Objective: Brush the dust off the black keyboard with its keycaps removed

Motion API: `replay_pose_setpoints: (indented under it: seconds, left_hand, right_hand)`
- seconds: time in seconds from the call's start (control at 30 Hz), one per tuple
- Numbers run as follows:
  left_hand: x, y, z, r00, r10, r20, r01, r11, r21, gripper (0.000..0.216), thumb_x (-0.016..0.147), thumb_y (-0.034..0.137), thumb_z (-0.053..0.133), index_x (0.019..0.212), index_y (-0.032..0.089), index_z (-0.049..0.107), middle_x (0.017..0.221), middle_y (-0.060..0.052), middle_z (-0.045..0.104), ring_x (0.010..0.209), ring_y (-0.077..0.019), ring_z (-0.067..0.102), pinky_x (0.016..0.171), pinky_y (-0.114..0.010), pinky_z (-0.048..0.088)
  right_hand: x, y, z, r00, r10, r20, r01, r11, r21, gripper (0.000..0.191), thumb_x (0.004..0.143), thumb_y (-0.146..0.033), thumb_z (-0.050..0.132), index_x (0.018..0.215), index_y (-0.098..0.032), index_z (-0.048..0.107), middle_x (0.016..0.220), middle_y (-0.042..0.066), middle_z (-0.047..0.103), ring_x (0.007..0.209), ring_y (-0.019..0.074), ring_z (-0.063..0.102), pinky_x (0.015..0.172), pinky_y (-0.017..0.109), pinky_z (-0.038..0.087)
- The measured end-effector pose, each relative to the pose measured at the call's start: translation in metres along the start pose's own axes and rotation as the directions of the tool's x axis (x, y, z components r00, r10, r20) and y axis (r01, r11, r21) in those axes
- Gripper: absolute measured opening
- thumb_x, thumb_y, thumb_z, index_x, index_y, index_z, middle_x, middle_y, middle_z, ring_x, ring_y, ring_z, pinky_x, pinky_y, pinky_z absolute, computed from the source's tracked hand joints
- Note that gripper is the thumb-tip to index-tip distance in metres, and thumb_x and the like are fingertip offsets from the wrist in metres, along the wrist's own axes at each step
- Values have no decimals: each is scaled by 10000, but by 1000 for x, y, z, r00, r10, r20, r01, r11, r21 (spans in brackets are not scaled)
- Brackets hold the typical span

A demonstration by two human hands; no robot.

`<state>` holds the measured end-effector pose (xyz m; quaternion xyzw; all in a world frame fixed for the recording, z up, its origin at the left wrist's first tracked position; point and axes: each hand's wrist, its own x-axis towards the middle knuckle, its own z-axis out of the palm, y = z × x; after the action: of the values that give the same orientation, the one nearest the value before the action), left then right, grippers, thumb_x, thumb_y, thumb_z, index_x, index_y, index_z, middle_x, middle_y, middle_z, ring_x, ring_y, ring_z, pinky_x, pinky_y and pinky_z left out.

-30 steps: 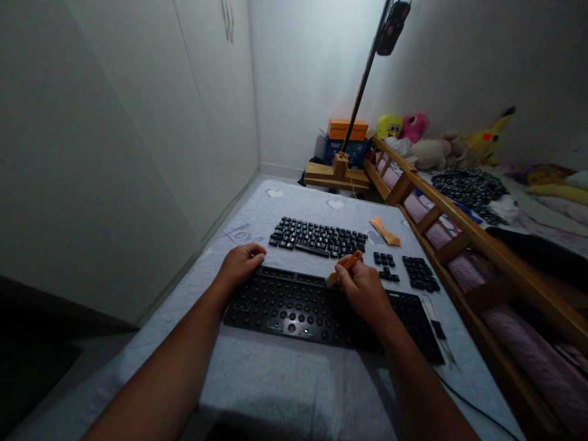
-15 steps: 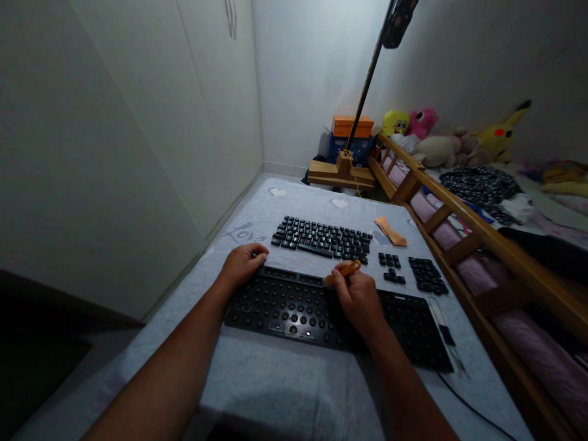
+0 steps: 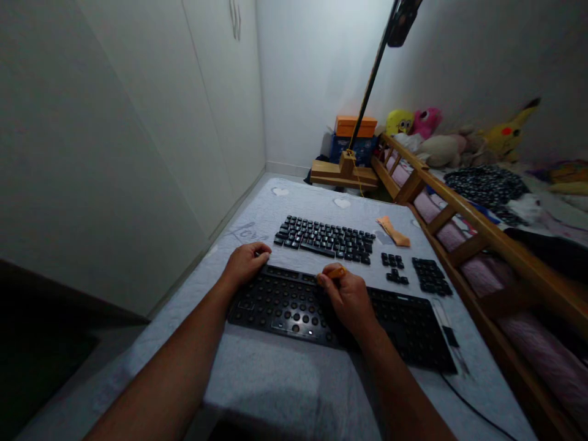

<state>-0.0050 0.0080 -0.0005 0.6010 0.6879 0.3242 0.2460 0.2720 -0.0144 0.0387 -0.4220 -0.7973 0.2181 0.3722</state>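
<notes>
A black keyboard base (image 3: 275, 303) with its keycaps off lies crosswise in front of me, its round key seats bare. My left hand (image 3: 244, 264) is closed at its upper left corner, gripping the edge. Over the upper middle of the base, my right hand (image 3: 348, 297) pinches a small brush with an orange handle (image 3: 339, 272). The brush tip is at the top strip, mostly covered by my fingers. Beyond the base, the loose black keycaps (image 3: 325, 239) are laid out in keyboard order, with arrow-block caps (image 3: 394, 261) and number-pad caps (image 3: 430, 277) at the right.
An orange cloth strip (image 3: 394, 231) lies at the far right of the light bedspread (image 3: 280, 373). Right of the base are a thin metal tool with a dark grip (image 3: 451, 336) and the cable (image 3: 473, 407). A wooden rail (image 3: 487, 233) borders the right side; a wardrobe (image 3: 151, 122) stands left.
My right hand has moved slightly left along the top strip with the brush, whose handle is now more covered. My left hand stays at the corner. The view has shifted slightly.
</notes>
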Motion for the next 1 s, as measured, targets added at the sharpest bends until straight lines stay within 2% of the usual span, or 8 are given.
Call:
replay_pose_setpoints:
  seconds: [0.37, 0.47, 0.6, 0.73, 0.83, 1.0]
  left_hand:
    - [1, -4, 3, 1000, 21, -20, -21, 1000, -14, 316, 753, 390, 553, 898, 187, 747, 892, -58, 759, 831, -237, 687, 801, -342, 501]
    - [1, -4, 3, 999, 23, -22, -23, 1000, -20, 312, 753, 392, 555, 889, 187, 747, 885, -58, 758, 831, -238, 686, 803, -344, 502]
    - [1, -2, 2, 999, 24, -21, -25, 999, -29, 305, 752, 392, 558, 885, 190, 744, 891, -57, 758, 845, -241, 687, 809, -348, 498]
    - [0, 1, 2, 1000, 12, -15, -13, 1000, -22, 299, 754, 386, 557, 881, 187, 742, 896, -59, 758, 857, -244, 689, 811, -351, 491]
    - [0, 2, 1, 1000, 11, -15, -11, 1000, -24, 291, 755, 380, 557, 873, 189, 743, 883, -55, 758, 850, -240, 690, 805, -346, 494]
    - [0, -1, 2, 999, 28, -24, -29, 1000, -11, 300, 756, 378, 552, 885, 191, 748, 883, -54, 760, 838, -236, 691, 798, -339, 503]
  right_hand:
    - [3, -6, 11, 998, 20, 63, -24, 997, 70, 175, 953, -294, 525, 852, -199, 632, 718, 13, 653, 678, 169, 632, 679, 262, 443]
    - [3, -5, 14, 996, 64, 61, -74, 984, 165, 169, 949, -314, 538, 881, -202, 646, 741, 12, 669, 701, 171, 645, 685, 263, 458]
    - [2, -2, 14, 988, 153, -2, -144, 939, 313, 150, 928, -336, 562, 902, -208, 637, 751, 13, 686, 699, 177, 663, 662, 263, 484]
    - [1, 1, 11, 978, 206, -31, -191, 945, 265, 172, 910, -369, 581, 861, -209, 617, 676, 5, 665, 625, 178, 648, 616, 269, 469]
    - [2, 3, 12, 982, 186, -22, -177, 961, 214, 187, 902, -378, 588, 835, -206, 618, 655, -2, 645, 604, 174, 631, 611, 271, 456]
    - [4, 1, 15, 989, 146, -24, -136, 962, 236, 171, 919, -359, 579, 874, -208, 646, 781, 17, 685, 712, 176, 653, 661, 264, 464]
